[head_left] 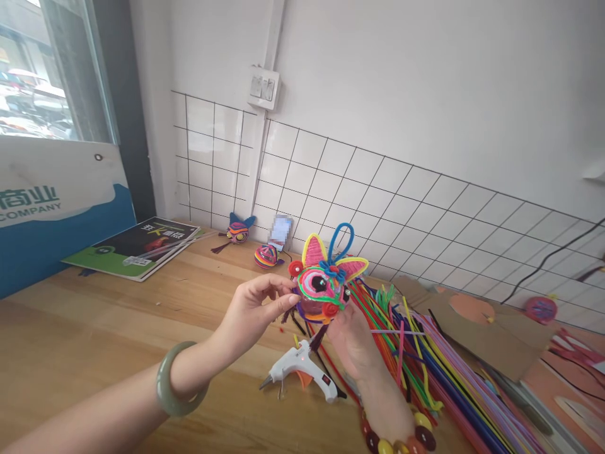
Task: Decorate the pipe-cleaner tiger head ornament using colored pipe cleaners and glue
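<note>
Held up over the table is a colourful pipe-cleaner animal head [314, 287] with pink, yellow-edged ears, a blue loop on top, a large black eye and dark tassels. My left hand [262, 306] pinches its left edge between thumb and fingers. From below and the right, my right hand [352, 337] grips it; those fingertips are partly hidden behind the head. Beneath both hands, a white hot glue gun [300, 366] rests on the wood, its nozzle pointing left and a small red light showing.
Bundled pipe cleaners [425, 353] spread across the right side, beside cardboard [501, 340]. Two finished ornaments, a blue-eared one [239, 228] and a striped one [267, 255], sit near the wall by a phone [281, 232]. Magazines [142, 246] lie at left. A wire grid [354, 183] lines the wall.
</note>
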A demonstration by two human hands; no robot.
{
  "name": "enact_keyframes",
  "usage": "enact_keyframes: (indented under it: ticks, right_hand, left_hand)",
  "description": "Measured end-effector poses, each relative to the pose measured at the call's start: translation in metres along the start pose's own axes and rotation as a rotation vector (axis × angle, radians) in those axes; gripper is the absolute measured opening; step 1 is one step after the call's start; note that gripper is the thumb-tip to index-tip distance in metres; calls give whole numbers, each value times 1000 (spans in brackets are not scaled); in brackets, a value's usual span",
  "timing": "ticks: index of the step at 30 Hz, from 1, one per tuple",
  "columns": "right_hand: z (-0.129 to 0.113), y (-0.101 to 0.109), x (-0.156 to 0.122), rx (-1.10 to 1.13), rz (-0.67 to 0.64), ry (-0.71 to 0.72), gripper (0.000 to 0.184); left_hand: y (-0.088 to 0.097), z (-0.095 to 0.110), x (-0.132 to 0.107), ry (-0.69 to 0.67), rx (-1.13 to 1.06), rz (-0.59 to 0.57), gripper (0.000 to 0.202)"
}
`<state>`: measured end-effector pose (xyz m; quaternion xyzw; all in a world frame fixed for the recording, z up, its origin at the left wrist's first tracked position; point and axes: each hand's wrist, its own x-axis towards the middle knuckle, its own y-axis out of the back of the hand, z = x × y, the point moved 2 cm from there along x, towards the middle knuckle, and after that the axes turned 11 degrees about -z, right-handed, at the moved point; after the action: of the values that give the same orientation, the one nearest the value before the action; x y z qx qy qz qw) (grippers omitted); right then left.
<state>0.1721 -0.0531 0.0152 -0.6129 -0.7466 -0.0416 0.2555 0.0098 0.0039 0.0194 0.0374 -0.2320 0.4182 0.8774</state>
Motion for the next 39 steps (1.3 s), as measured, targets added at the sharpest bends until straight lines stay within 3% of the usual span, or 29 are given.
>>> enact_keyframes:
  ticks: [4, 28, 39]
  right_hand:
    - [-1, -3, 0, 9, -19, 0, 55]
    - [-1, -13, 0, 63, -17, -28, 46]
    - [-8, -9, -2, -40, 90, 28, 50]
  left_hand:
    - [1, 1, 1, 29, -94, -12, 24]
    - [2, -2, 3, 25, -118, -38, 28]
    - [8, -4, 8, 46, -118, 31, 32]
